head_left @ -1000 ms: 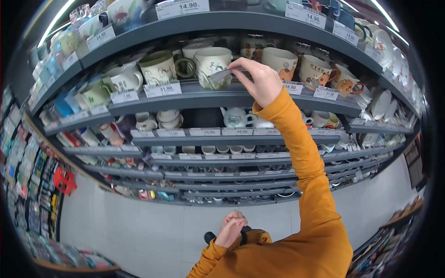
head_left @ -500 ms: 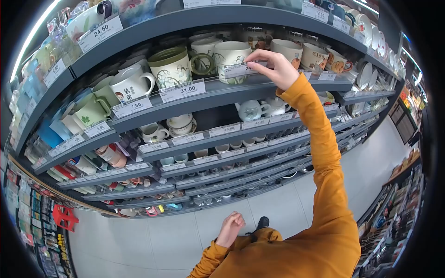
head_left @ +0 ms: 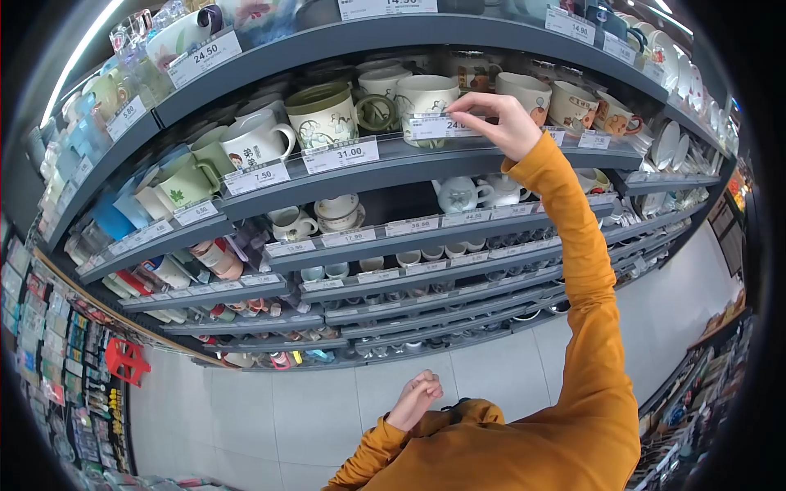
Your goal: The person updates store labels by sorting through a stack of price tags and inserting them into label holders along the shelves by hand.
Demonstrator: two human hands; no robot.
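Observation:
My right hand (head_left: 503,123) reaches up to a shelf of mugs, thumb and index finger closed at the top of a white price tag (head_left: 432,128) on the shelf edge. Right behind that tag stands a cream mug with a leaf pattern (head_left: 424,92). To its left sits a floral mug with an olive-green rim and handle (head_left: 319,119), above a tag (head_left: 342,155) reading 31.00. My left hand (head_left: 416,401) hangs low in front of my body, its fingers curled into a loose fist; I see nothing in it.
A white mug with a cartoon figure (head_left: 254,139) and a green leaf mug (head_left: 185,180) share the shelf on the left. Teapots (head_left: 463,195) stand one level lower. A red plastic stool (head_left: 127,362) is on the tiled floor (head_left: 315,409), and another rack (head_left: 696,401) is at right.
The view has shifted, so the shelves appear slightly right and lower. My right hand stays at the price tag with its fingers pinched; my left hand remains curled.

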